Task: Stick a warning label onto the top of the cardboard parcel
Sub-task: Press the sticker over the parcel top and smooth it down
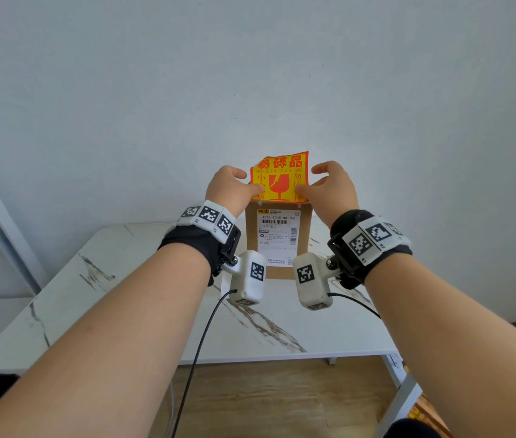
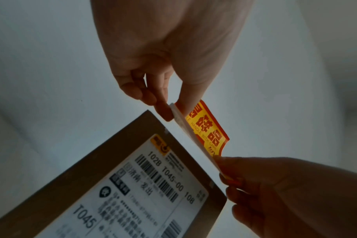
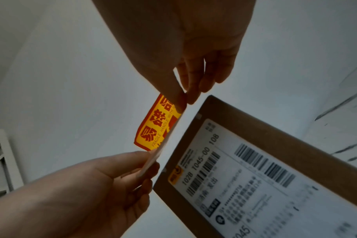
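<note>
A yellow and red fragile warning label (image 1: 280, 178) hangs in the air over the far end of the brown cardboard parcel (image 1: 251, 235), not touching it. My left hand (image 1: 251, 189) pinches its left edge and my right hand (image 1: 308, 188) pinches its right edge. In the left wrist view the left hand (image 2: 172, 111) grips one end of the label (image 2: 206, 130), whose white underside faces the parcel (image 2: 122, 140). In the right wrist view the right hand (image 3: 183, 99) holds the label (image 3: 155, 127) beside the parcel (image 3: 265, 128).
The parcel lies flat on a white marble-patterned table (image 1: 123, 295) against a pale wall, and a white shipping label (image 1: 277, 235) covers most of its top. A black cable (image 1: 199, 343) hangs from my left wrist. A wooden floor (image 1: 282, 399) lies below the table's near edge.
</note>
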Action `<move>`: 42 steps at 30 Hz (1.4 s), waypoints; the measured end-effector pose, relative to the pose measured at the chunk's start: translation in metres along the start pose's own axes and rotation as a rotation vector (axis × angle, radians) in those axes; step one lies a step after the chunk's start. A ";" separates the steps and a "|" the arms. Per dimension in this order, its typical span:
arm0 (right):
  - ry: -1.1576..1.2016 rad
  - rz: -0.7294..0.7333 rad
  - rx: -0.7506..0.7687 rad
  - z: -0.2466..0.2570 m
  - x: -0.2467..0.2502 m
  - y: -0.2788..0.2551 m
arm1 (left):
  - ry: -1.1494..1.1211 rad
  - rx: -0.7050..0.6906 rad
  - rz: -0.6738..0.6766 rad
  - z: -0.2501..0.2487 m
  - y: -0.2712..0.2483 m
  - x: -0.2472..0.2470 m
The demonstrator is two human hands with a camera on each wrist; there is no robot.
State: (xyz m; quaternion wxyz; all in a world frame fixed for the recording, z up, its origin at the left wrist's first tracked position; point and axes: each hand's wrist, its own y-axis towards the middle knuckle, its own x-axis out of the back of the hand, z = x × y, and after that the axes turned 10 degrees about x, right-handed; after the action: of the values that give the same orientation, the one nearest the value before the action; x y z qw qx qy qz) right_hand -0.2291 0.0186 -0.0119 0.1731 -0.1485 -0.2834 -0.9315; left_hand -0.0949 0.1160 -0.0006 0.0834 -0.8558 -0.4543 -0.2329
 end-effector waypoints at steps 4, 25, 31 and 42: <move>-0.056 0.005 0.019 -0.004 -0.001 -0.001 | 0.044 0.003 -0.010 0.001 0.003 -0.006; -0.109 0.005 0.050 -0.012 -0.008 -0.004 | 0.139 -0.142 -0.109 0.011 -0.002 -0.019; -0.118 0.013 0.059 -0.015 -0.011 -0.005 | 0.164 -0.175 -0.134 0.012 -0.002 -0.023; -0.138 -0.028 0.153 -0.025 -0.018 -0.008 | 0.213 -0.315 -0.169 0.018 0.000 -0.022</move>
State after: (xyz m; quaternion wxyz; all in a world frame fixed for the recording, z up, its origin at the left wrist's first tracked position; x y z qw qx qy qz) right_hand -0.2200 0.0149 -0.0420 0.1507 -0.1948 -0.3670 -0.8970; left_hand -0.1001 0.1062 -0.0271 -0.0236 -0.7877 -0.4710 -0.3964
